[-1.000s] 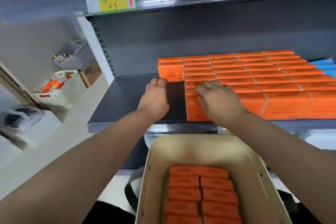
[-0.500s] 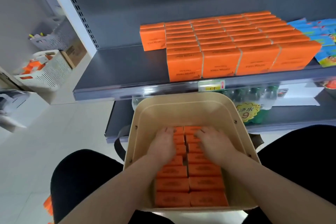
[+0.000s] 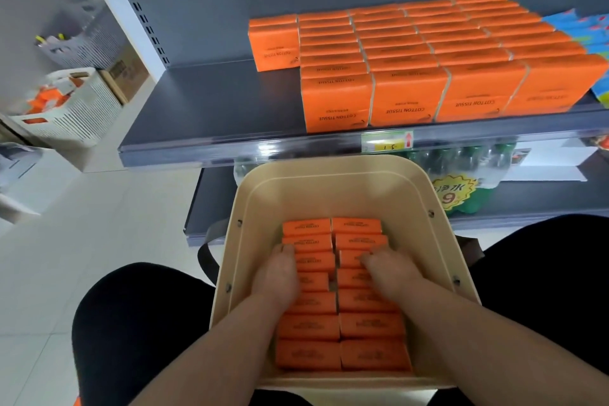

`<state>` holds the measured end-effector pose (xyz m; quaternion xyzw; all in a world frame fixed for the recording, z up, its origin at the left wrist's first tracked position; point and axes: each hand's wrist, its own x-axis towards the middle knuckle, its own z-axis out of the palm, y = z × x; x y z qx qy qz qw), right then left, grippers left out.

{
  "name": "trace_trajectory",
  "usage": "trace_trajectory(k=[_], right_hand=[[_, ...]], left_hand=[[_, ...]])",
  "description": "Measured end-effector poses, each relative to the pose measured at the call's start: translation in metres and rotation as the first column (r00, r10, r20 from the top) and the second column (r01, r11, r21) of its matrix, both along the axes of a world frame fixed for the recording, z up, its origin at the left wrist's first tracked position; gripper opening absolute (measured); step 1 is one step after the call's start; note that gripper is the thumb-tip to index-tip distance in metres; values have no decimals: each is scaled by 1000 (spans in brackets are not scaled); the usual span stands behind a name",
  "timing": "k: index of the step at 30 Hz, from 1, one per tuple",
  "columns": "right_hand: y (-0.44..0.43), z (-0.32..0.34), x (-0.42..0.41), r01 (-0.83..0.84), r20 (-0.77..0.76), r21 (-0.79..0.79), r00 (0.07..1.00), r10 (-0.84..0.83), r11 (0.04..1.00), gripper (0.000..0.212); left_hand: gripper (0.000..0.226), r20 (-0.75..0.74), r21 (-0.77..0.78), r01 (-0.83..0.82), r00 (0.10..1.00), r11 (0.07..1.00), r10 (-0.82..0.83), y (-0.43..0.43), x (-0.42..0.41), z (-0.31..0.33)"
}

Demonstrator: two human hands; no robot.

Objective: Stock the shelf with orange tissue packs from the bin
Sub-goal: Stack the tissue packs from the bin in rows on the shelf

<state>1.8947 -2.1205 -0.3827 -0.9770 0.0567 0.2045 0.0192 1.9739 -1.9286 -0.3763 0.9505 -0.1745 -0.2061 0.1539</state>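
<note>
Bin [image 3: 329, 171] before the shelf [image 3: 204, 109] front edge, two columns of tissue packs [image 3: 308, 353] in it, left hand [image 3: 278, 277] on left column, right hand [image 3: 392, 273] on right; shelved packs [image 3: 408, 99] fill shelf's right side, back to front edge.

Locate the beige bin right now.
Head view, bottom centre: the beige bin sits between the person's knees, just before the shelf, left hand and right hand inside on its orange packs.

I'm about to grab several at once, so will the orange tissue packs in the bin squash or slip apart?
Probably soft and light: the orange tissue packs read COTTON TISSUE, so expect some give. They sit loose in two rows in the bin, wrappers looking smooth, so a squeezed bunch may slide apart.
</note>
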Motion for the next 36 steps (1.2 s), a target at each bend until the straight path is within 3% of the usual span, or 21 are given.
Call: trace_trajectory(k=[15,25,29,33,36], right_hand=[[9,-3,5,-139,-3,-207,990,141,968,27],[11,70,4,83,236,-195,971,-35,977,19],[10,73,1,132,291,-136,953,-88,982,18],[9,47,4,146,226,61,962,-156,987,39],[6,39,6,114,213,106,968,-135,988,50]], left_hand=[[36,6,-33,-31,1000,999,31,1,1,1],[34,20,-2,-27,999,1000,27,1,5,-1],[33,20,98,32,999,995,-34,2,7,-2],[29,33,165,103,993,981,-110,3,5,-3],[25,60,229,191,976,955,-210,4,3,-7]])
